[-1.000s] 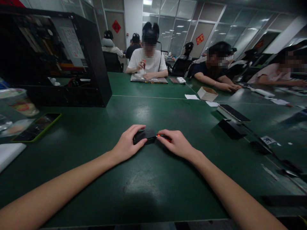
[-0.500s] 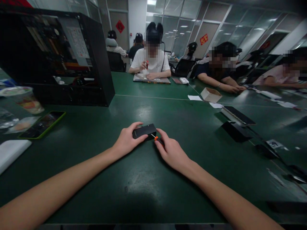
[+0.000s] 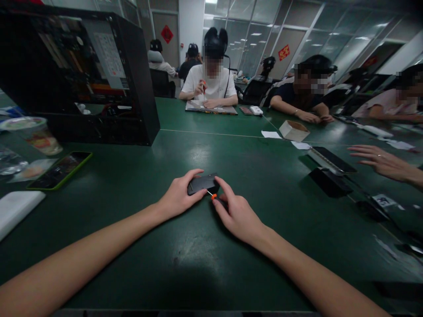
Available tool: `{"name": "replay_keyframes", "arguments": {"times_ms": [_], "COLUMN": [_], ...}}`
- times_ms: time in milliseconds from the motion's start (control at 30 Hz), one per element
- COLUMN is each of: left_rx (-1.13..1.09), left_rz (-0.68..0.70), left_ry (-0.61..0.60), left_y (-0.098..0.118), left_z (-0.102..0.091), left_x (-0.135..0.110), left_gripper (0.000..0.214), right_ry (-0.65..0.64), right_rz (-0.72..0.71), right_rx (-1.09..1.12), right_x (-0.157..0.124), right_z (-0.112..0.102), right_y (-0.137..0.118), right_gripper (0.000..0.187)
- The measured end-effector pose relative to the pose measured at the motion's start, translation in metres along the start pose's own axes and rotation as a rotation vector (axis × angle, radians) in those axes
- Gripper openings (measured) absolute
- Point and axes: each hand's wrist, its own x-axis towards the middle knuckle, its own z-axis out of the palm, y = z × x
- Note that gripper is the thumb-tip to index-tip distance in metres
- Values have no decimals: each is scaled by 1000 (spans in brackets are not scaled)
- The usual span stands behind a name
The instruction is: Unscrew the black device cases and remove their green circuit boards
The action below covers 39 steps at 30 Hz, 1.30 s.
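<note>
A small flat black box-like device (image 3: 203, 182) is gripped at its left end by my left hand (image 3: 180, 193), thumb along the near edge and fingers behind. In my right hand (image 3: 239, 211) is a screwdriver (image 3: 214, 197) with an orange and black handle and a thin metal shaft. The shaft points left at the device's near edge, close to my left thumb; whether its tip touches the device I cannot tell. My right forefinger reaches the device's right end. Most of the handle is hidden in my palm.
An open black computer case (image 3: 132, 88) stands at the left, with a cup (image 3: 41, 136) and a green-edged phone (image 3: 62, 169) before it. At the right lie a dark-topped device (image 3: 332, 159) and a small box (image 3: 294, 130). Another person's hand (image 3: 383, 163) reaches in there. Co-workers sit opposite.
The black device has tilted and shifted slightly right in my hands. The screwdriver has moved a little down and left against it. Another person's hand has entered at the right.
</note>
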Motion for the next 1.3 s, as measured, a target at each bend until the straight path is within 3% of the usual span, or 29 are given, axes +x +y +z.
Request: {"name": "replay_keyframes", "arguments": {"times_ms": [267,467,933,1300], "left_rx": [-34,-25,-26,-31], "left_rz": [-9,5,19,-4], "left_ry": [6,14,26,40], "left_y": [-2,-2,1,2], "left_z": [0,-1,-3,-4], "left_x": [0,0,1,1], "left_gripper": [48,45,38,38], "right_ry": [5,-95,-46,99], "right_rz": [-61,-250,-157,-239], "right_rx": [-213,-340,-88,-64], "right_x": [3,4,6,3], "right_z": [-30,-49,-18,-17], "right_y": [2,9,12,16], "right_gripper": [26,26,26,26]}}
